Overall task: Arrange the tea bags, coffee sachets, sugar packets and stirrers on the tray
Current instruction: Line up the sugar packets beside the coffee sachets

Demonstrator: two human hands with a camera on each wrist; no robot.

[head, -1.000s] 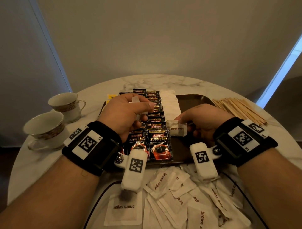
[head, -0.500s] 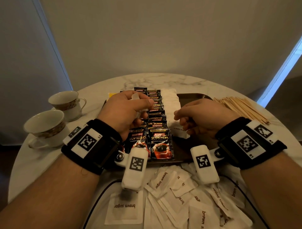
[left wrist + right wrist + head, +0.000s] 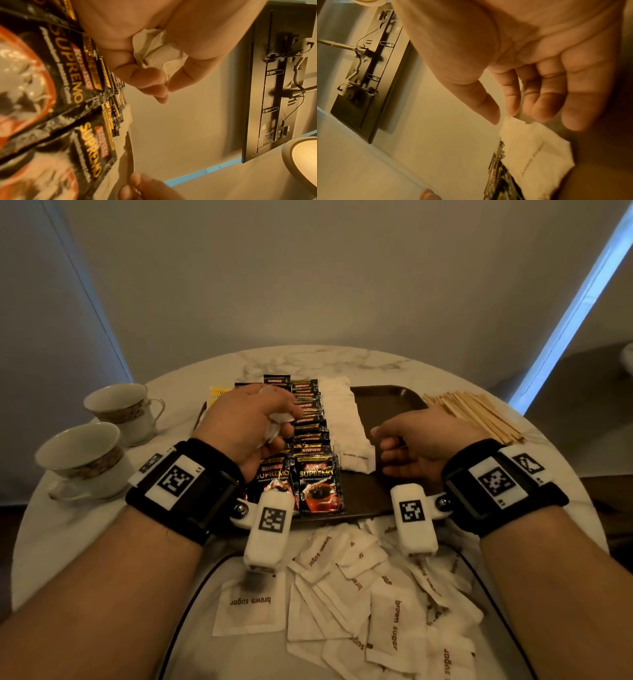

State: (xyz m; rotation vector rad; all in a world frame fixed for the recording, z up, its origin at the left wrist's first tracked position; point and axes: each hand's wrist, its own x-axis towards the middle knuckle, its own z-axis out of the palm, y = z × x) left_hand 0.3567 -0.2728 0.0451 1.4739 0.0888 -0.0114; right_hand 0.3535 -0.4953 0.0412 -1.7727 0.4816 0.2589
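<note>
A dark brown tray (image 3: pixel 387 402) holds two rows of black coffee sachets (image 3: pixel 317 481) and a row of white brown sugar packets (image 3: pixel 344 412). My left hand (image 3: pixel 246 422) hovers over the sachets and grips a few white sugar packets (image 3: pixel 154 54) bunched in its fist. My right hand (image 3: pixel 416 441) hangs over the tray's bare part, fingers loosely curled and holding nothing, just right of the nearest sugar packet (image 3: pixel 354 457) (image 3: pixel 534 152) in the row. Wooden stirrers (image 3: pixel 476 416) lie on the table right of the tray.
Several loose brown sugar packets (image 3: pixel 359 594) lie heaped on the near table. Two teacups (image 3: pixel 85 460) stand at the left. A yellow packet (image 3: pixel 217 392) peeks out behind the tray's left corner. The round marble table (image 3: pixel 342 361) ends close to a wall.
My right hand laid the sugar packet it was pinching at the near end of the row, let go and drew back to the right. The left hand kept its hold.
</note>
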